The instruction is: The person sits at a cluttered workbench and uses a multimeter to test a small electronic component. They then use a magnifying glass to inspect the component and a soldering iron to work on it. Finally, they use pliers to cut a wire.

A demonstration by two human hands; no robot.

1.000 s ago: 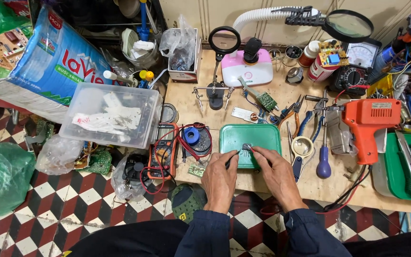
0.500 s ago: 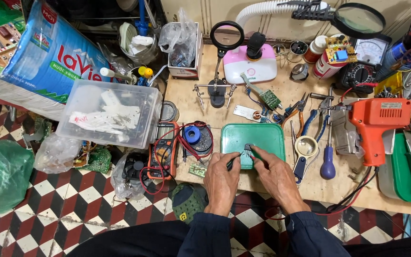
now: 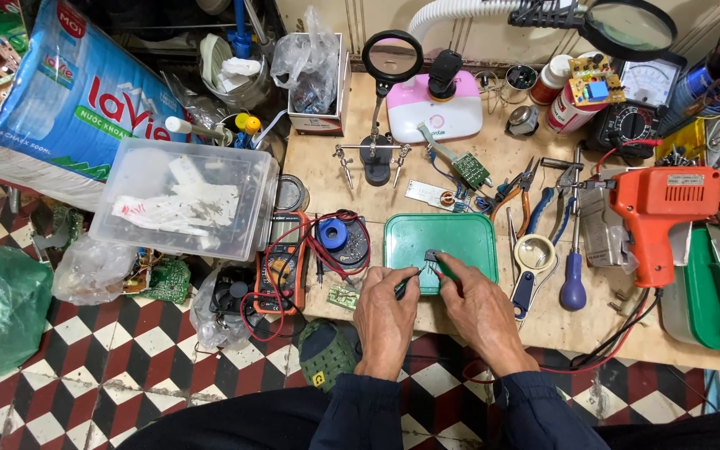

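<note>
Near the front edge of the wooden surface [image 3: 493,325], both hands work over a green tray [image 3: 439,242]. The left hand [image 3: 385,312] is closed around a thin dark tool [image 3: 410,283], whose tip points toward the middle of the tray. The right hand [image 3: 481,312] is closed too, and its fingers pinch a small grey part [image 3: 432,256] just above the tray, together with something green that I cannot tell exactly. The tool tip and the small part are very near each other, but whether they touch is not clear.

Left of the tray, at the left edge of the surface, lies an orange multimeter [image 3: 281,267] with red and black wires, and beside it a spool of blue wire [image 3: 335,236]. Right of the tray lie a small magnifier [image 3: 531,258], a screwdriver with purple handle [image 3: 573,287] and some pliers [image 3: 535,196]. Further right rests an orange soldering gun [image 3: 656,208]. Toward the back edge stand a helping-hands stand with lens [image 3: 381,125] and a pink and white lamp base [image 3: 435,112]. Off the left edge of the surface sits a clear plastic box [image 3: 189,196] with white pieces inside, above the checkered floor [image 3: 127,367].
</note>
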